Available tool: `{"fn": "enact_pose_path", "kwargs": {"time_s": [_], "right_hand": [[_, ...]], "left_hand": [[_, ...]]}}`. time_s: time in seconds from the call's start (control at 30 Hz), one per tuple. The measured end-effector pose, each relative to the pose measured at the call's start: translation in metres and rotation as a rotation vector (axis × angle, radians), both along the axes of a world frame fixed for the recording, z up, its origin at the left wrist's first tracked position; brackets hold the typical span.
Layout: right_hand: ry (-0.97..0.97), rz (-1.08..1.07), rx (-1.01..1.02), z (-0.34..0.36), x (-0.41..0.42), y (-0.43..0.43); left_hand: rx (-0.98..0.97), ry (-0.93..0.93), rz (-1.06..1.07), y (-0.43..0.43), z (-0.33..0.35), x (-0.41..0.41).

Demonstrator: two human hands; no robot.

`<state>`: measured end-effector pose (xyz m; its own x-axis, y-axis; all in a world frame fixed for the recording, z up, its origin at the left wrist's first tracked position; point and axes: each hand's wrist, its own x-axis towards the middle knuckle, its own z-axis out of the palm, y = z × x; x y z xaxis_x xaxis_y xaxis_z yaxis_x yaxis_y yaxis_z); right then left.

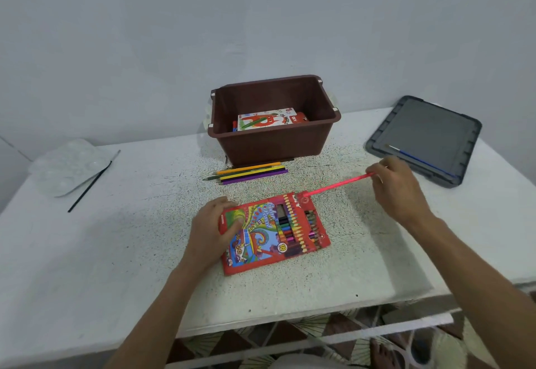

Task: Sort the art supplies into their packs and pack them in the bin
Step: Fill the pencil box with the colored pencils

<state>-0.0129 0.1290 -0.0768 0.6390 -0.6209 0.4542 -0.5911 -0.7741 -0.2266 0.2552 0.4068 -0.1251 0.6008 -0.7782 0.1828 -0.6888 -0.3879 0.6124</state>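
A red colour-pencil pack (272,232) lies flat on the table before me. My left hand (213,229) grips its left end, thumb on top. My right hand (397,189) pinches the back end of a pink-red pencil (339,184), whose tip is at the pack's open top right corner. Several loose pencils (251,173), orange, yellow, green and purple, lie side by side in front of the brown bin (275,142). Inside the bin lies a white and red crayon pack (266,119).
A grey bin lid (426,133) with a blue-handled brush (420,159) on it sits at the right rear. A clear paint palette (66,165) and a black brush (92,180) lie at the left. The table's front edge (290,328) is near my forearms.
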Motion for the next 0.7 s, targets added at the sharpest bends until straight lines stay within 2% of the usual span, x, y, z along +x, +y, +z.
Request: {"fn": "enact_pose_path", "kwargs": {"time_s": [0.17,0.3,0.5,0.7], "right_hand": [[0.063,0.055,-0.042,-0.005,0.003,0.002],[0.073,0.103,-0.001,-0.01,0.019,0.023],[0.101,0.367,0.139,-0.033,0.042,0.078],[-0.049,0.361,0.303,-0.044,0.045,0.099]], "left_hand": [[0.024,-0.063,-0.022,0.001,-0.007,0.001],[0.024,-0.091,-0.03,0.001,-0.008,0.001],[0.032,-0.111,-0.037,0.002,-0.011,0.001],[0.031,-0.119,-0.034,0.002,-0.012,0.001]]}}
